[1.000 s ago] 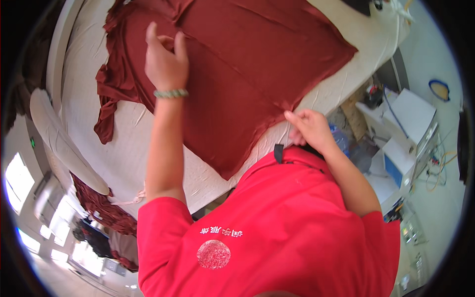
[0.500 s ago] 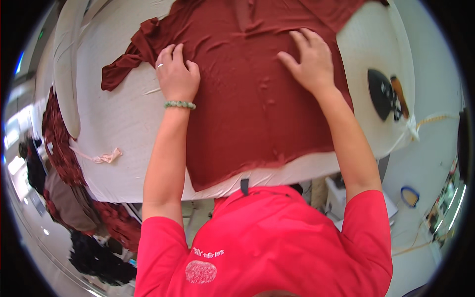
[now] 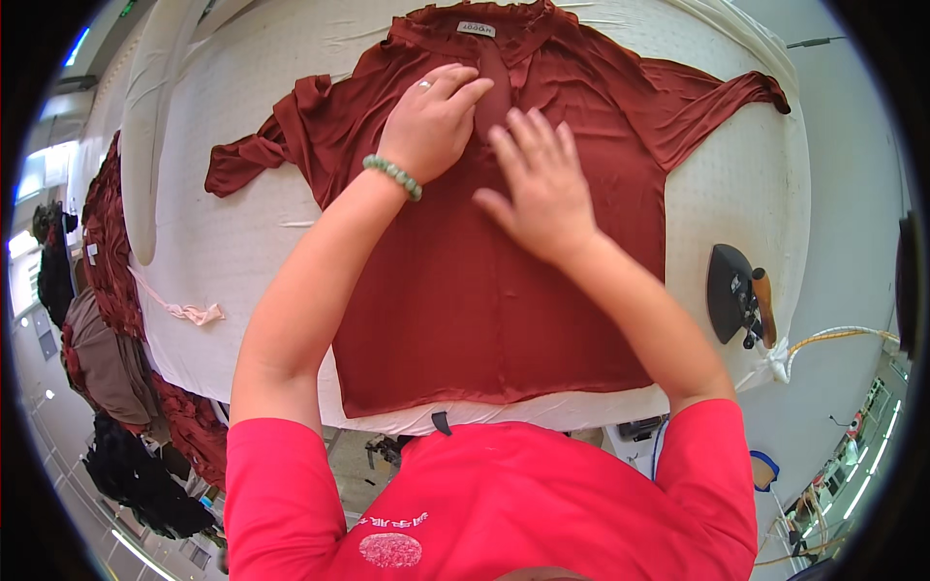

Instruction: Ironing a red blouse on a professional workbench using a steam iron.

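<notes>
A dark red long-sleeved blouse [image 3: 504, 320] lies spread on a padded, white-covered ironing table [image 3: 242, 242]. Its gathered collar with a pale label [image 3: 477, 29] points away from me, and its hem lies along the near edge. At the left side of the front neck slit is my left hand [image 3: 431, 116], with a ring and a green bead bracelet; its curled fingers appear to pinch the fabric edge. Just right of the slit, my right hand [image 3: 547, 189] hovers over or touches the front, palm down, fingers stretched out and slightly blurred.
An iron [image 3: 731, 295] with a wooden handle stands at the table's right side, near a cord [image 3: 838, 334]. A narrow padded sleeve board [image 3: 145, 136] runs along the left. A pale cloth strip [image 3: 199, 313] lies there, with dark red garments [image 3: 114, 252] hanging beyond the edge.
Both hands have moved inward and farther up the blouse, from its sides to the neck slit. The view has shifted, bringing the collar and right sleeve into sight.
</notes>
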`<action>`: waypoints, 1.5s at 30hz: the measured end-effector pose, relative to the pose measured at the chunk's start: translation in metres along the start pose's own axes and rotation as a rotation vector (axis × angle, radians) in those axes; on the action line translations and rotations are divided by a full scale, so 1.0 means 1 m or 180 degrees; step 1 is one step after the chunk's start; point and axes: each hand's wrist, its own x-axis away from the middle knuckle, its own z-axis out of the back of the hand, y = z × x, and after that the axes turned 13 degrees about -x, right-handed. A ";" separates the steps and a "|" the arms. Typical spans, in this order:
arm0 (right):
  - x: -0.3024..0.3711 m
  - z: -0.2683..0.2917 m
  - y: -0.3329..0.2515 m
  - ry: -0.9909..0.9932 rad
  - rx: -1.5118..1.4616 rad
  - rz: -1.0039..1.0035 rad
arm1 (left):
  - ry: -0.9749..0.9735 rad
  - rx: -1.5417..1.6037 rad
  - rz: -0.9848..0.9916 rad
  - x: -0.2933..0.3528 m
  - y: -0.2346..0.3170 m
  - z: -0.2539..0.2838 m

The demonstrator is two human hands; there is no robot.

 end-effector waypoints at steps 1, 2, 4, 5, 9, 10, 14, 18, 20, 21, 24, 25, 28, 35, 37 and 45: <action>0.009 -0.005 -0.013 -0.0186 -0.0136 0.0024 | -0.0028 0.0029 0.0026 -0.011 -0.002 -0.007; 0.017 -0.010 -0.023 -0.0371 -0.0264 0.0047 | -0.0057 0.0064 0.0032 -0.022 -0.005 -0.013; 0.032 -0.018 -0.041 -0.0504 -0.0353 0.0005 | -0.0134 -0.0027 0.0127 -0.043 -0.018 -0.024; 0.036 -0.020 -0.046 -0.0676 -0.0476 0.0009 | -0.0216 -0.0117 0.0219 -0.052 -0.024 -0.029; 0.040 -0.022 -0.048 -0.0691 -0.0500 -0.0070 | -0.0538 0.0124 0.0581 -0.075 -0.034 -0.038; 0.040 -0.022 -0.046 -0.0650 -0.0527 -0.0050 | -0.0564 0.0326 0.0690 -0.079 -0.034 -0.039; 0.040 -0.021 -0.045 -0.0724 -0.0567 -0.0069 | -0.1015 0.0374 0.0528 -0.092 -0.030 -0.041; 0.041 -0.021 -0.046 -0.0763 -0.0562 -0.0062 | -0.0977 0.0345 0.0547 -0.099 -0.041 -0.045; 0.040 -0.021 -0.047 -0.0777 -0.0526 -0.0064 | -0.0947 0.0326 0.0480 -0.098 -0.047 -0.048; 0.039 -0.021 -0.047 -0.0800 -0.0510 -0.0080 | -0.0889 0.0278 0.0419 -0.096 -0.050 -0.049; 0.038 -0.021 -0.046 -0.0827 -0.0490 -0.0058 | -0.0772 0.0282 0.0328 -0.091 -0.055 -0.050; 0.038 -0.021 -0.046 -0.0846 -0.0489 -0.0072 | -0.0703 0.0338 0.0279 -0.090 -0.057 -0.048; 0.038 -0.022 -0.046 -0.0817 -0.0463 -0.0068 | -0.0701 0.0558 0.0112 -0.089 -0.065 -0.041; 0.039 -0.023 -0.045 -0.0778 -0.0469 -0.0039 | -0.1186 0.0561 -0.0406 -0.098 -0.077 -0.025; 0.039 -0.022 -0.045 -0.0763 -0.0515 -0.0043 | -0.1374 0.0480 -0.0394 -0.102 -0.074 -0.024; 0.039 -0.022 -0.045 -0.0702 -0.0558 -0.0036 | -0.1353 -0.0276 -0.1004 -0.105 -0.062 -0.021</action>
